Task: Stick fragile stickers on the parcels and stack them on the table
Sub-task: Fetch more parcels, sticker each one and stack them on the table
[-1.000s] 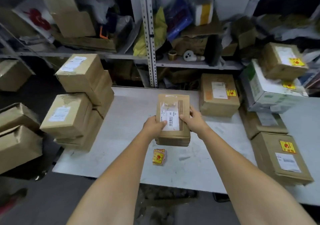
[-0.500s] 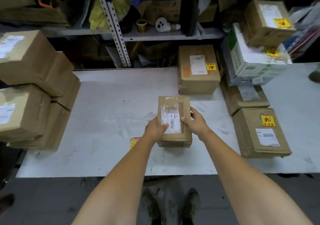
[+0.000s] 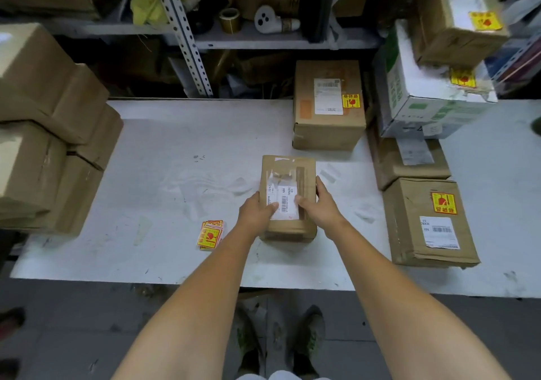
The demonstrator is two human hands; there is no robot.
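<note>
Brown cardboard at centre: a small parcel (image 3: 288, 174) sits lengthwise on the white desk (image 3: 175, 160), near its front edge, with both hands on its near end. The left hand (image 3: 254, 212) grips the left side, thumb laid over the white shipping label. The right hand (image 3: 319, 207) grips the right side, thumb on the same label and fingers running up the edge. Those thumbs cover part of the label, and the print that shows is too small to read. The left hand's fingers are hidden down the parcel's flank. Shadow fills the parcel's near bottom edge, so whether it lies fully flat cannot be told.

Just left of the left wrist lies a small pile of yellow-and-red stickers (image 3: 210, 234); how many there are is not clear. Behind the parcel stands a stickered box (image 3: 328, 133). To the right sits another stickered box (image 3: 409, 233), and beyond it a flat box (image 3: 409, 169) half buried under a white carton (image 3: 424, 92). A blurred top box (image 3: 456, 22) perches on that carton, its sticker smeared.

At the left, a stack of plain boxes (image 3: 44, 116) is cut off by the frame. The shelf (image 3: 263, 40) behind holds dim clutter, mostly unidentifiable. Below the desk edge, two shoes (image 3: 310, 335) show between the forearms.
</note>
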